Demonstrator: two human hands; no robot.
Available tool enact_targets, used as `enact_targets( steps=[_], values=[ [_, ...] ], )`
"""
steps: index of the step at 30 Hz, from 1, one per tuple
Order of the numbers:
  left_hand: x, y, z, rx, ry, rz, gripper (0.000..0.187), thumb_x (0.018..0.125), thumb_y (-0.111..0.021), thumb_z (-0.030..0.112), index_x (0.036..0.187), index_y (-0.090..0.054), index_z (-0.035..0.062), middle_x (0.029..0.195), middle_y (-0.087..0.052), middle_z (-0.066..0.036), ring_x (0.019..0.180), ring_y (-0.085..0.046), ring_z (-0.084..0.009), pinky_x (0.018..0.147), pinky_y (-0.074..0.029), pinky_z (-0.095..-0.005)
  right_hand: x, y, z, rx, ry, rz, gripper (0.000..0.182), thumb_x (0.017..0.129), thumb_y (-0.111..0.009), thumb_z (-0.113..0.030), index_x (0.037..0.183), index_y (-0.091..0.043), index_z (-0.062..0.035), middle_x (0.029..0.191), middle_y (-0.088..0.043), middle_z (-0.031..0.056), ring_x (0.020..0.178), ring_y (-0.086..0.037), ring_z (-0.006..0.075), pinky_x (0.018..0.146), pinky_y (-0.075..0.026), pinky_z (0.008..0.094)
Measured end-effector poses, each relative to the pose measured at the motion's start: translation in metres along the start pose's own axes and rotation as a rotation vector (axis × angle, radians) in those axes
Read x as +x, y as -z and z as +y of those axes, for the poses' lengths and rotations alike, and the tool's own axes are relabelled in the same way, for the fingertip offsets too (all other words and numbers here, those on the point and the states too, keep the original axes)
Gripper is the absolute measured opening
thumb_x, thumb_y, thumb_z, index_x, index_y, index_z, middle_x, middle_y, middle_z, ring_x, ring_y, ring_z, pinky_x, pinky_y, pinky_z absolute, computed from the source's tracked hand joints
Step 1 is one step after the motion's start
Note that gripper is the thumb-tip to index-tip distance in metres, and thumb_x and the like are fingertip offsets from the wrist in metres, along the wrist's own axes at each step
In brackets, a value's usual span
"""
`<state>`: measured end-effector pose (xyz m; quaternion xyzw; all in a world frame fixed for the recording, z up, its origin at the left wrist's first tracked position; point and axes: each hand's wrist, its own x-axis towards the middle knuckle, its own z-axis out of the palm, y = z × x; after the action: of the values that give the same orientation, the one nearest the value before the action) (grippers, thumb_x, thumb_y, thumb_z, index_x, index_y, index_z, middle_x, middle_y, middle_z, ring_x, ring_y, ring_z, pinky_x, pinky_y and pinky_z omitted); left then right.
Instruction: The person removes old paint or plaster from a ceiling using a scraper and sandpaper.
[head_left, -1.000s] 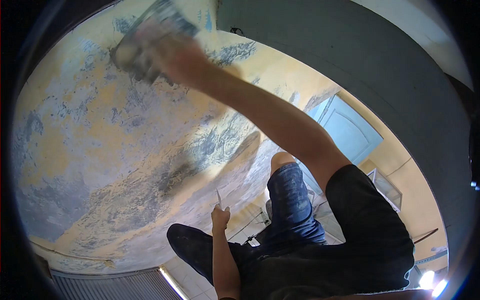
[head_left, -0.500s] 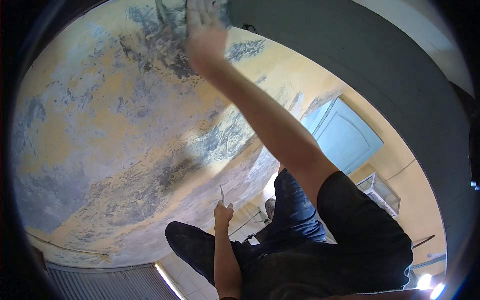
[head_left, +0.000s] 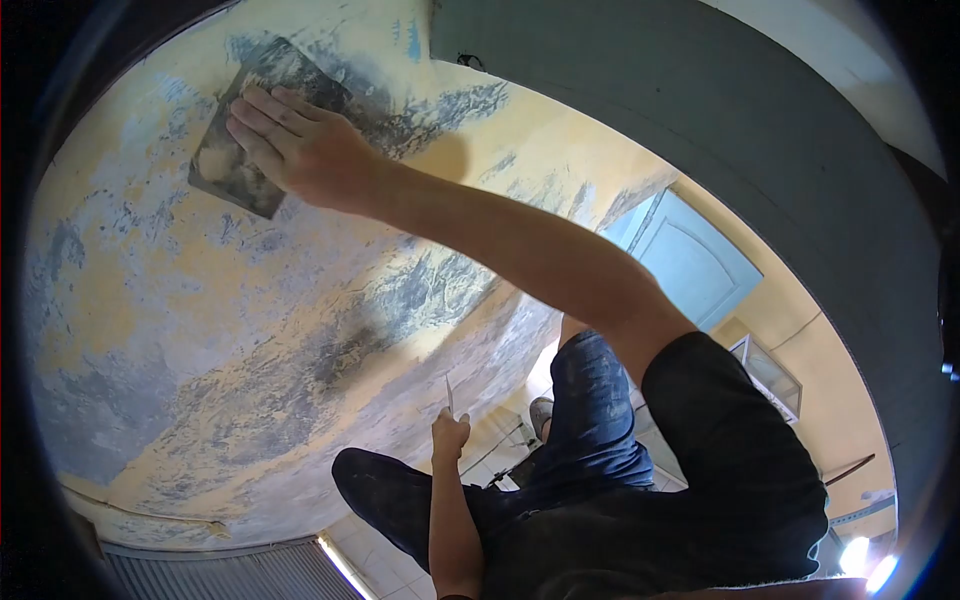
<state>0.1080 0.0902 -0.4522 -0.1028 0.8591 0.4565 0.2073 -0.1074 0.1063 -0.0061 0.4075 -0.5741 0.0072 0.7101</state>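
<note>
My right hand (head_left: 315, 160) lies with its fingers flat over a dark, dusty sandpaper sheet (head_left: 235, 185), holding it against the upper part of the wall (head_left: 210, 300). The sheet is rectangular and tilted, with pale dust over its middle. Lower down, near my bent knee, my left hand (head_left: 450, 437) is closed around a thin pale blade-like tool (head_left: 449, 392). Its tip points up, and the grip end is hidden in the fist. The wall is yellowish with rough grey and whitish patches.
A dark grey beam (head_left: 640, 90) runs along the top right. Beyond my right arm are a pale blue door (head_left: 695, 260) and a glass-sided box (head_left: 768, 378). A corrugated shutter (head_left: 215, 575) stands at lower left, and a cable (head_left: 150, 513) runs along the wall.
My right hand has moved left and down across the wall, carrying the sandpaper sheet, which now shows more fully. My left hand has barely shifted.
</note>
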Motion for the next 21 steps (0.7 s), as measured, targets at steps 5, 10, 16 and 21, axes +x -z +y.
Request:
enact_targets(
  steps=[5,10,16,21],
  values=[
    [-0.004,0.008,0.000,-0.030,-0.006,0.032,0.050,0.086,-0.065,0.027,0.120,-0.055,-0.0086,0.110,-0.064,-0.033,0.102,-0.065,-0.0448,0.087,-0.054,-0.0474,0.000,0.033,0.053,-0.100,-0.365,-0.130,0.051,0.087,-0.065,-0.014,0.134,-0.051,-0.0006,0.122,-0.066,0.0140,0.116,-0.063,0.0276,0.099,-0.052,0.0375],
    [-0.002,0.014,-0.002,-0.031,-0.027,0.064,0.048,0.086,-0.066,0.027,0.116,-0.056,-0.0086,0.108,-0.065,-0.033,0.101,-0.065,-0.0450,0.085,-0.054,-0.0478,0.000,0.006,0.006,0.239,-0.382,-0.124,0.054,0.086,-0.068,-0.018,0.134,-0.052,0.0003,0.123,-0.065,0.0131,0.110,-0.065,0.0266,0.093,-0.053,0.0381],
    [0.006,0.001,-0.008,-0.016,-0.047,0.072,0.050,0.085,-0.066,0.027,0.118,-0.056,-0.0091,0.108,-0.065,-0.033,0.103,-0.064,-0.0453,0.088,-0.053,-0.0481,-0.009,0.022,0.038,0.213,-0.231,-0.419,0.059,0.085,-0.067,-0.018,0.137,-0.048,0.0037,0.131,-0.060,0.0184,0.124,-0.057,0.0310,0.097,-0.052,0.0386],
    [-0.003,0.005,-0.002,0.042,-0.039,0.007,0.054,0.086,-0.065,0.028,0.123,-0.054,-0.0094,0.110,-0.064,-0.033,0.105,-0.064,-0.0454,0.091,-0.052,-0.0478,-0.033,0.022,0.003,0.000,-0.147,-0.175,0.055,0.087,-0.059,-0.008,0.139,-0.047,0.0034,0.135,-0.055,0.0238,0.127,-0.054,0.0352,0.099,-0.051,0.0405]
  ],
)
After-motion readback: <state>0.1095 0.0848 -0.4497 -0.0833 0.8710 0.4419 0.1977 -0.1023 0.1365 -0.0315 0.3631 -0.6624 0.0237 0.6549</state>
